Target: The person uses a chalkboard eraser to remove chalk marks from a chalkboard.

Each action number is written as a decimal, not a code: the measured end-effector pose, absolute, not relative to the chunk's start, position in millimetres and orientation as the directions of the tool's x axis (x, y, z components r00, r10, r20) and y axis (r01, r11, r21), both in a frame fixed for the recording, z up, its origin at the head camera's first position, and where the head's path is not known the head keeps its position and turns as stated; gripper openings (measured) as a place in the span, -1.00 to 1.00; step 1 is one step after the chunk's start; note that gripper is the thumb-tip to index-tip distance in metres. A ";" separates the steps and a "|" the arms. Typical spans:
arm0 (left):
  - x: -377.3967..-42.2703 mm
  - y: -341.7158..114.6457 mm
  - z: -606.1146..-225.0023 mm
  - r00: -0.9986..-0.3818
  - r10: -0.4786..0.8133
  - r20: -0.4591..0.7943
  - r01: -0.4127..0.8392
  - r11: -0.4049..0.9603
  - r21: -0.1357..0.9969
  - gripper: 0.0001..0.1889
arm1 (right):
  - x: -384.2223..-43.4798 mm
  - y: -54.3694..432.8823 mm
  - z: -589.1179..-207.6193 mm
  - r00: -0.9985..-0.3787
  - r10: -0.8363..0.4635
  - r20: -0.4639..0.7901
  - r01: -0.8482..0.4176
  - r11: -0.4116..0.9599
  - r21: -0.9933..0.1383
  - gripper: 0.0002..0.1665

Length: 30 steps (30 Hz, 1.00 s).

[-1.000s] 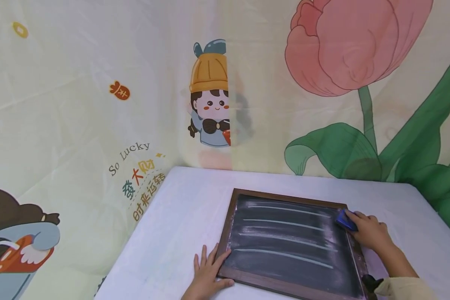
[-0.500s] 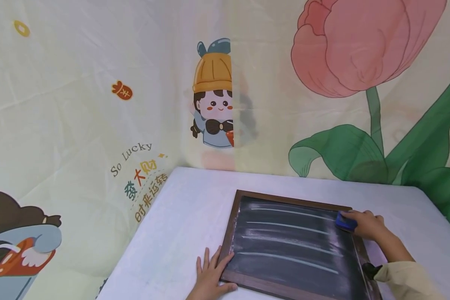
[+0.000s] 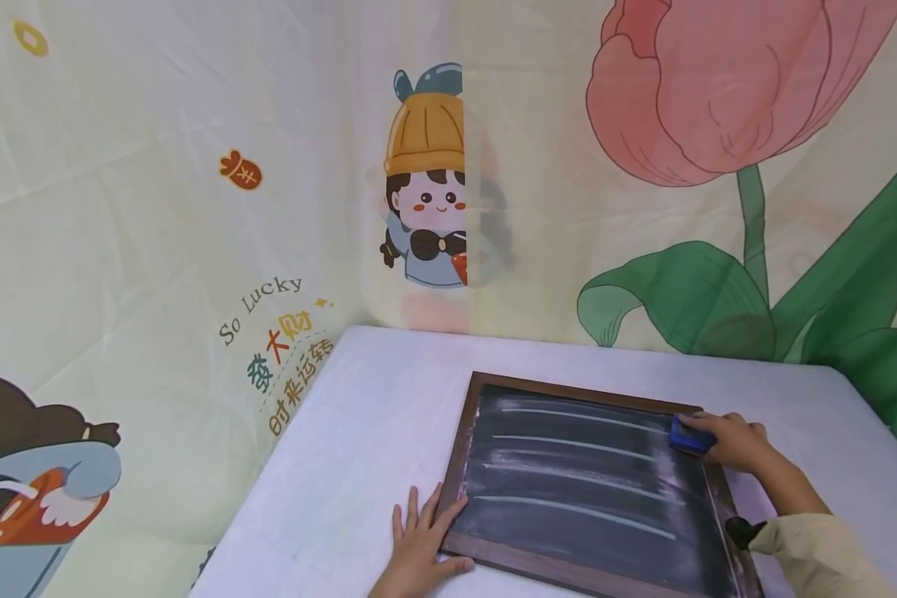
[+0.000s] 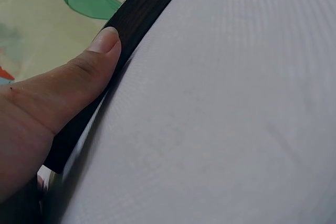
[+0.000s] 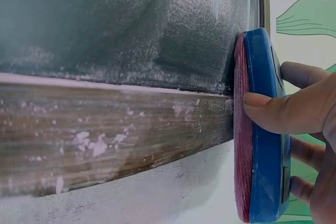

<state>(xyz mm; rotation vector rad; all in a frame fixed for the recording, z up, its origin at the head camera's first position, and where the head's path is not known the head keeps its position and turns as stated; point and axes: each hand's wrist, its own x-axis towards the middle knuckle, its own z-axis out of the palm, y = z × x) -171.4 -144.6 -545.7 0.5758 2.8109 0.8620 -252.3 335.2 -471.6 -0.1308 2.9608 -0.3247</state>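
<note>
A framed chalkboard point(image 3: 561, 519) lies on the white table, with several long pale chalk lines across its dark surface and smeared chalk dust towards the right. At its near left corner my left hand point(image 3: 419, 548) rests with fingers spread, fingertips on the wooden frame; in the left wrist view the thumb point(image 4: 86, 74) lies straight against the frame's side. My right hand point(image 3: 740, 444) grips a blue chalkboard eraser point(image 3: 689, 436) at the far right corner of the board. Its reddish felt pad point(image 5: 242, 145) faces the board, and my thumb presses its side in the right wrist view.
The white table point(image 3: 344, 432) extends left of and behind the board. Printed cloth walls point(image 3: 523, 249) with a tulip and cartoon figures rise behind and to the left. A dark band point(image 3: 742, 531) shows at the cuff of my right sleeve.
The eraser has shifted slightly left, off the right frame and further onto the dark surface. The left hand stays at its corner. The view has drifted a little.
</note>
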 end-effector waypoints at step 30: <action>-170.6 -143.1 -548.9 -0.921 0.389 0.020 0.337 0.769 0.544 -0.16 | -285.5 270.2 -478.2 -0.954 -0.271 -0.129 -0.220 0.924 -0.313 -0.24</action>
